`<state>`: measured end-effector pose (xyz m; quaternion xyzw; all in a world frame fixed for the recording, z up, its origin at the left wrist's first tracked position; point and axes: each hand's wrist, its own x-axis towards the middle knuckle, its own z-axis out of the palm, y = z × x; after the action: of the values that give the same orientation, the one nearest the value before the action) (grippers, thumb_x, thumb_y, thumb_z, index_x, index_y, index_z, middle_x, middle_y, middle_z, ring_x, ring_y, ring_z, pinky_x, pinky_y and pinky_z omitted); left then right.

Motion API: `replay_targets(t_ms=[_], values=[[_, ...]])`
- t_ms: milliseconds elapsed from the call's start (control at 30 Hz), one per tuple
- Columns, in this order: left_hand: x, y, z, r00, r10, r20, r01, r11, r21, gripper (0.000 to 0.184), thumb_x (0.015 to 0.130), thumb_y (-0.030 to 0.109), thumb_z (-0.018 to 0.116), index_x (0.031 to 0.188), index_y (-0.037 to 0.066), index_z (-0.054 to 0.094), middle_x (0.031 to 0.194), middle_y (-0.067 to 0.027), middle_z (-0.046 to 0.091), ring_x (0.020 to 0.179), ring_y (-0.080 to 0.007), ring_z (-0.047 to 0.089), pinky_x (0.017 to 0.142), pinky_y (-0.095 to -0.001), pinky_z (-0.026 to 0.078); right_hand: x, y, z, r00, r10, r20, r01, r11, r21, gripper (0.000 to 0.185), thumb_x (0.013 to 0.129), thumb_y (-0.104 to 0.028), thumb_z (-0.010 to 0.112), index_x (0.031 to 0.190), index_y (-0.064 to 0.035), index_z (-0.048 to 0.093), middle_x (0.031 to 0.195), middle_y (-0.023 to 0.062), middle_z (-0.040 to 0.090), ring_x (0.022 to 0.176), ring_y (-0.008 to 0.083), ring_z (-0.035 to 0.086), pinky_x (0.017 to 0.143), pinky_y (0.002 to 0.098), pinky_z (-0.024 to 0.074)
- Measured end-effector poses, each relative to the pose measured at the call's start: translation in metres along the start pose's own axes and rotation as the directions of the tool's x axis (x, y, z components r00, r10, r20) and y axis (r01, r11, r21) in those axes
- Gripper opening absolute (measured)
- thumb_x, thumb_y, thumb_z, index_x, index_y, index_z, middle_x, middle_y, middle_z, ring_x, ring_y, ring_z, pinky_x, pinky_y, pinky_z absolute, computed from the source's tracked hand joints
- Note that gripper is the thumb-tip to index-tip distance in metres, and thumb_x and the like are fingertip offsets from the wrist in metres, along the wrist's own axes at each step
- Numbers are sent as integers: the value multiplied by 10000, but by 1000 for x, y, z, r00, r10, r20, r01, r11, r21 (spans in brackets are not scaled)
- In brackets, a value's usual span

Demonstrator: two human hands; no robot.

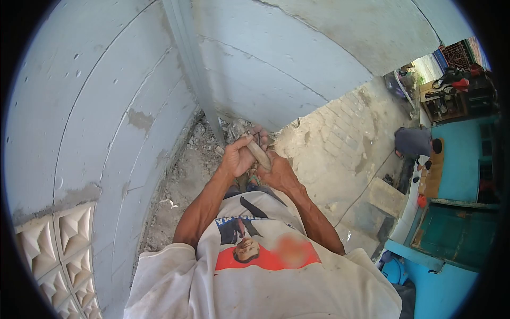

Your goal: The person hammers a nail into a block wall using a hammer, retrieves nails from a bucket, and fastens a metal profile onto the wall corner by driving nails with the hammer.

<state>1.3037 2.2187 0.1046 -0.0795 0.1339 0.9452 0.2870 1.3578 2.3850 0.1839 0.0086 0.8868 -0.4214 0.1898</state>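
Both of my hands are together in front of my waist, close to the foot of the grey wall. My left hand [240,157] is on the left side, its thumb and fingers curled near some thin dark pieces, perhaps nails [258,139]. In my right hand [279,171] is a pale wooden handle [258,154], which slants up and left across the left palm. The fingers of my right hand are wrapped round its lower end. The far end of the handle is too small and unclear to tell.
A grey post [197,69] stands in the corner between grey walls [133,80]. Rubble [186,175] lies along the wall foot. Paving [340,138] stretches right, where another person [413,142] bends beside a turquoise wall [459,159]. Patterned blocks [77,228] are at lower left.
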Motion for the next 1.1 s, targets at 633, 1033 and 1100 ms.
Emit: replay_targets(t_ms=[633,1033,1100], values=[[11,-3,21,961,53,-271,-32,996,78,316,1143,192,396,1351,1,538,1229,-146,663,1132,-280,656,1022,-455,529,14,7,4,976,-48,-212,72,992,104,447,909,-314,728,1101,88,693,906,288,732,876,405,741,811,464,555],[20,7,-44,875,-220,-432,301,945,128,498,1112,476,486,768,116,492,667,20,434,583,-122,362,578,-342,371,0,43,3,980,181,-79,-144,927,346,427,945,-340,764,1184,11,720,902,87,737,782,157,669,738,325,538],[26,11,-36,906,-173,-385,290,918,269,426,1089,469,532,871,104,521,793,-18,471,699,-161,409,657,-368,398,-31,23,14,954,-31,-299,121,950,287,375,942,-290,713,1223,-42,722,1028,222,755,942,308,701,839,442,550]])
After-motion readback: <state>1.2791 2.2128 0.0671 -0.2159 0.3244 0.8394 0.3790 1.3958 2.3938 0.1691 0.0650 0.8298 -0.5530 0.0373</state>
